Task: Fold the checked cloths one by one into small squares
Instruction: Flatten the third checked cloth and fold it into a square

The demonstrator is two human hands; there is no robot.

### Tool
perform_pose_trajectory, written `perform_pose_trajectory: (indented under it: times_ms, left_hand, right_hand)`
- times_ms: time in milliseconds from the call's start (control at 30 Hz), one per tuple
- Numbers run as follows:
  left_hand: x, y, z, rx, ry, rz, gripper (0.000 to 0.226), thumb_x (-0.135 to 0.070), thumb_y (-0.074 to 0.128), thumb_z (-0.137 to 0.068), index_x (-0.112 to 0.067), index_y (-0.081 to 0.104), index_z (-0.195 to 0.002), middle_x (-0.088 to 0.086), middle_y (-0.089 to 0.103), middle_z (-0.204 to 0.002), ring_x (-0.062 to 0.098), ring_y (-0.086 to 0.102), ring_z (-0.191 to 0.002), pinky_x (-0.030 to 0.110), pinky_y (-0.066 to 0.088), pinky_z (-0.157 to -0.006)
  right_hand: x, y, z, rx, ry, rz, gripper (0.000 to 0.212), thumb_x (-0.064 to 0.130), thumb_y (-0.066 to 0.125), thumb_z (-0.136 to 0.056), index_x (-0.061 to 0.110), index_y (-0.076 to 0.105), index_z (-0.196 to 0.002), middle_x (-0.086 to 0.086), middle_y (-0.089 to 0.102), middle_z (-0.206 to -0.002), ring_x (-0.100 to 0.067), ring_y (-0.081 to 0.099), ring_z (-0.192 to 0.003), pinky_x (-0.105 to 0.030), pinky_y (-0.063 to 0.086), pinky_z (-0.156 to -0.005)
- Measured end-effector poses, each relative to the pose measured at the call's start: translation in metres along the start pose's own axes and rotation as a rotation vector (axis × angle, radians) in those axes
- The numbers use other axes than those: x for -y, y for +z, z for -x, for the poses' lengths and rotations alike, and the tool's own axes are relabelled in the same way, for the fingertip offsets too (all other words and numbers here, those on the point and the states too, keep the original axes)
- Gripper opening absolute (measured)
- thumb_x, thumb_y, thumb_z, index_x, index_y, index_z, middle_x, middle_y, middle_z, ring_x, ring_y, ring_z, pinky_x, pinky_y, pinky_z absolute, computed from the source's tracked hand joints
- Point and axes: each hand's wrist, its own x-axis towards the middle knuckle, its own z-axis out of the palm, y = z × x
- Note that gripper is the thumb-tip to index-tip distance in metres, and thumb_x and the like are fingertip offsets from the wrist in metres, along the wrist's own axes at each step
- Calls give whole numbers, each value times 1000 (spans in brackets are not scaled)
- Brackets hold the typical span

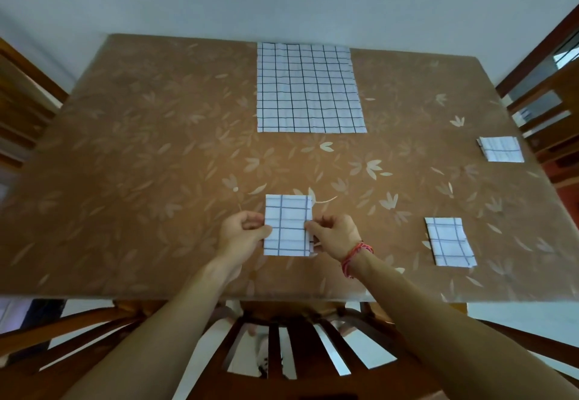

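Observation:
A white cloth with dark checks, folded into a small rectangle (287, 224), lies near the table's front edge. My left hand (241, 233) pinches its left edge with thumb on top. On the other side, my right hand (335, 233) pinches its right edge. A large unfolded checked cloth (308, 87) lies flat at the far middle of the table. Two folded checked squares rest to the right: one near the front (449, 241), one at the right edge (501, 149).
The table (141, 149) has a brown floral cover. A loose pale thread (326, 201) trails from the held cloth's top right corner. Wooden chairs stand at the left (22, 98), right (551, 92) and front (282, 352) of the table.

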Motion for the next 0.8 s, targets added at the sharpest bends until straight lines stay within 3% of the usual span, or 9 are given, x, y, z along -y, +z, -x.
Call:
perform_pose_trajectory:
  times_ms: [133,367,433,567,700,800]
  left_hand:
    - [7,-8,-9,-22,0,-56,11,-3,70,-84,-7,67,-93,3,70,-90,14,67,-82,16,51,-57]
    - [19,-18,-25,-27,-15,-87,7,-6,69,-86,-9,71,-91,4,73,-88,20,70,-83,34,59,-73]
    - [23,-20,-32,-56,-20,-96,7,-5,72,-83,-12,72,-83,6,73,-87,21,70,-81,34,60,-69]
    - [27,-21,-41,-83,-28,-123,8,-3,72,-82,-9,68,-82,10,70,-88,20,69,-76,21,53,-52]
    - [38,-25,-53,-65,-6,-231,11,-6,73,-82,-15,66,-80,6,69,-86,19,68,-77,25,56,-56]
    - [48,-28,-62,-59,8,-300,13,-9,74,-81,-19,66,-79,5,70,-85,19,68,-77,32,59,-61]
  right_hand:
    - [-2,12,-8,-26,42,-2,24,14,68,-85,21,69,-62,-3,74,-73,-21,72,-72,-44,61,-67]
    - [1,27,-18,-48,66,-17,19,12,71,-82,24,67,-68,-3,73,-77,-19,72,-73,-35,61,-62]
    - [-2,32,-24,-75,74,33,19,16,74,-80,26,66,-66,1,73,-75,-18,72,-72,-34,61,-65]
    - [-11,46,-38,-96,108,113,19,23,76,-78,30,65,-64,5,70,-71,-16,70,-73,-36,60,-72]
    - [-20,61,-49,-96,156,127,18,24,77,-77,29,65,-64,2,72,-77,-17,69,-74,-36,60,-72]
    - [-24,69,-55,-91,186,144,2,24,75,-78,23,75,-80,1,73,-82,-16,69,-76,-32,59,-75]
